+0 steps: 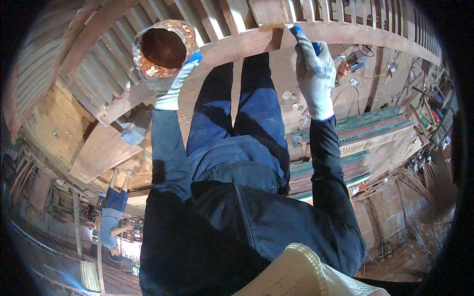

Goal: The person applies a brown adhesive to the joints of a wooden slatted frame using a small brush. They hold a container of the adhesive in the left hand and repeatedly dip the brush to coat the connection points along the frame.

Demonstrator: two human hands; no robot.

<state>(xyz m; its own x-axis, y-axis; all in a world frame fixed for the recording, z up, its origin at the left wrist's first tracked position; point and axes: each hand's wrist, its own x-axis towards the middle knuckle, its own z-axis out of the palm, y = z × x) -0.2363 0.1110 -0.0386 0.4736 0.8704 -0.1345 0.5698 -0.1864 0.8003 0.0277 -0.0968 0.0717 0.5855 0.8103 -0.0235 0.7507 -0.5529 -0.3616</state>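
My left hand (173, 86), in a white glove with blue fingertips, grips a round, crusted container (138, 54) from its near right side. Its opening faces me and shows reddish-brown inside. My right hand (315, 69), gloved alike, is closed at the wooden rail (345, 33) ahead. From its fingertips a small pale tip reaches the rail, seemingly a small brush (287, 26); the glove hides most of it. Left of that tip lies a darker, wet-looking brown patch (270, 40) on the rail. The rail curves across the top, with several slats (207, 19) beyond it.
Green and reddish boards (360, 120) lie stacked at right. An orange power tool (342, 68) and cords rest on the floor beyond my right hand. A plastic tub (133, 133) stands left of my left forearm, near a wooden panel (101, 153). Another person (111, 222) is at lower left.
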